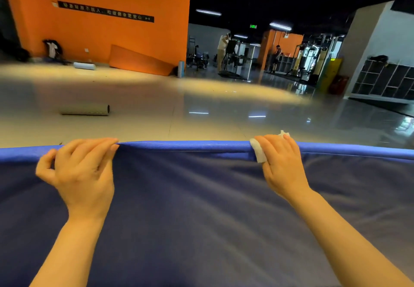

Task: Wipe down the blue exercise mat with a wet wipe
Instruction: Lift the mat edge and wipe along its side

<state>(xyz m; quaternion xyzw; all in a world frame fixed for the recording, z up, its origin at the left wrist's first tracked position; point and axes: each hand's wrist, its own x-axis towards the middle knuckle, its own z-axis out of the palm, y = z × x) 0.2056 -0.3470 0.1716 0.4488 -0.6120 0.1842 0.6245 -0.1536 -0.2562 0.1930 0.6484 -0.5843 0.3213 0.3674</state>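
My left hand (81,170) grips the far edge of the blue mat (201,208), fingers curled over it. My right hand (282,163) grips the same edge further right, with the white wipe (258,153) pressed under its fingers. Beyond the edge, a grey roll (86,110) lies on the glossy floor (156,98) before an orange wall (100,35).

Glossy floor (156,125), rolled grey mat (85,110), blue exercise mat (190,208)
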